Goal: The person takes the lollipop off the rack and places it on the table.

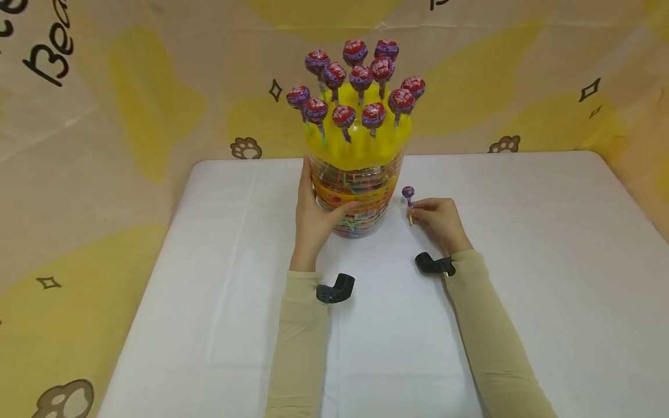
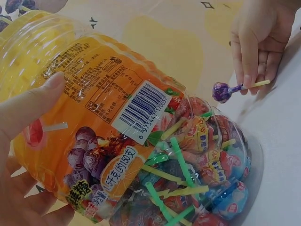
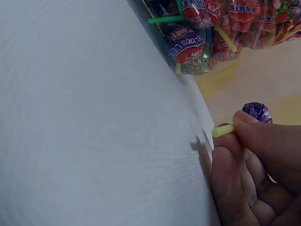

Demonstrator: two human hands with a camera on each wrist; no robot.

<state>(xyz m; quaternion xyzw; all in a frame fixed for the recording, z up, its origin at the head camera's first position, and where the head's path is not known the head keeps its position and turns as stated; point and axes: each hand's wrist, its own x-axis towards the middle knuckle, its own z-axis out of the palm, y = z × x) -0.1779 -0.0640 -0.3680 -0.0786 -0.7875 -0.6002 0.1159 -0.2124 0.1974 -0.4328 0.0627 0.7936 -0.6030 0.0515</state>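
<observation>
The purple-wrapped lollipop [image 1: 408,192] is just beside the jar's right side, candy end up and apart from the jar. At the left, the left hand [image 1: 315,223] holds the clear plastic lollipop jar [image 1: 363,194], thumb across the orange label [image 2: 106,101] and fingers around the side, probably to steady it. The jar stands on the white-covered table [image 1: 549,232], which gives it firm support, while the lollipops inside [image 2: 211,162] presumably add weight at the base. Above, the bumpy yellow top [image 1: 360,150] carries more wrapped lollipops [image 1: 360,77], sticks down and candy ends up, apparently arranged so that the wrappers show. At the right, the right hand [image 1: 441,223] pinches the single lollipop by its yellow stick [image 2: 256,84] between thumb and index finger, a hold that seems meant to leave the round end untouched. Whether that stick meets the table, I cannot tell.
</observation>
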